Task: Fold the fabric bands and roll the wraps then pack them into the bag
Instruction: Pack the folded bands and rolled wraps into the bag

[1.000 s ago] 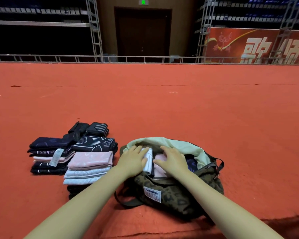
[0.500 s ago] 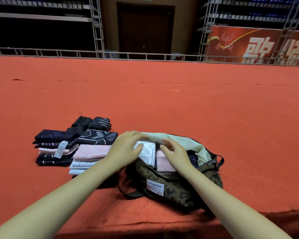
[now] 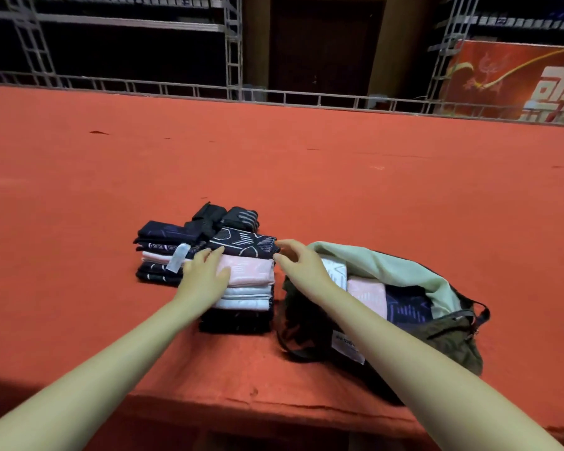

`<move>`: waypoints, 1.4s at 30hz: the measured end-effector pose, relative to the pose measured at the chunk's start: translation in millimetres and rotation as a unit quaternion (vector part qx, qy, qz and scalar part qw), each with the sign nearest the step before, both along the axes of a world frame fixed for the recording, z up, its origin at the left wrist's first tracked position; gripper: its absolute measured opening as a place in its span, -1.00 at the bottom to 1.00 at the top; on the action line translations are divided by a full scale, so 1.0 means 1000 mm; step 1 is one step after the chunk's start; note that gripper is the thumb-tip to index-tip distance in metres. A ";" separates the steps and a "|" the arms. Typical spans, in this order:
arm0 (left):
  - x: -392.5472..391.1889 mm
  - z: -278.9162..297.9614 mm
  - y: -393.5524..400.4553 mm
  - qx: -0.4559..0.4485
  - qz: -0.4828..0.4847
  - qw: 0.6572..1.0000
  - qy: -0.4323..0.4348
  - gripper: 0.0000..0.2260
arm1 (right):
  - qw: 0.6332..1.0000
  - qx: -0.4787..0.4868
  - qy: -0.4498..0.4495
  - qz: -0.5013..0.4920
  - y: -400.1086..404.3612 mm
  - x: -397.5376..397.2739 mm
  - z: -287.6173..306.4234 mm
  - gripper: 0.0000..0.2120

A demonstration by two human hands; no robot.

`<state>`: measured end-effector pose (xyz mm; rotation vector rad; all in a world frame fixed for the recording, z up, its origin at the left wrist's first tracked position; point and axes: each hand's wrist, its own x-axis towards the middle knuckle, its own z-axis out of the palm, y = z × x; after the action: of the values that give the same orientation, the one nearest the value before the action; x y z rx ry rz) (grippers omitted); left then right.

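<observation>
From the head camera, my landmark is the camouflage bag (image 3: 450,340), lying open on the red carpet (image 3: 274,177) with its pale green lining (image 3: 388,265) turned up. Inside it sit a white folded band (image 3: 334,271), a pink one (image 3: 368,292) and a dark purple-lined one (image 3: 407,309). Just left of the bag stands the stack of folded bands (image 3: 241,288). My left hand (image 3: 205,271) lies flat on the stack's pink top band (image 3: 251,270), fingers straight and spread. My right hand (image 3: 298,263) hovers between bag and stack, fingers relaxed, gripping nothing. Beyond the stack lie dark rolled wraps (image 3: 228,218).
</observation>
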<state>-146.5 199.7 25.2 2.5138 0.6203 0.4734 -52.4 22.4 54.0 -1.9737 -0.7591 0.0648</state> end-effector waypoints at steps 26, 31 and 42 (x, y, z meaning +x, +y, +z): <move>-0.046 -0.041 0.008 -0.043 -0.137 0.977 -0.155 -0.43 | 0.916 -0.325 -0.130 0.195 0.050 -0.018 0.014 -0.57; -0.044 -0.027 0.002 -0.042 -0.061 0.986 -0.147 -0.38 | 0.942 -0.275 -0.107 0.159 0.041 -0.022 0.017 -0.65; -0.045 -0.029 -0.017 0.086 -0.027 0.995 0.031 -0.58 | 0.976 0.168 0.136 0.002 -0.064 0.005 0.036 -0.51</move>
<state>-191.5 182.6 -3.7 2.7095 0.5529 0.4484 -47.1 -41.7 89.9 -1.5999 -0.5540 0.1925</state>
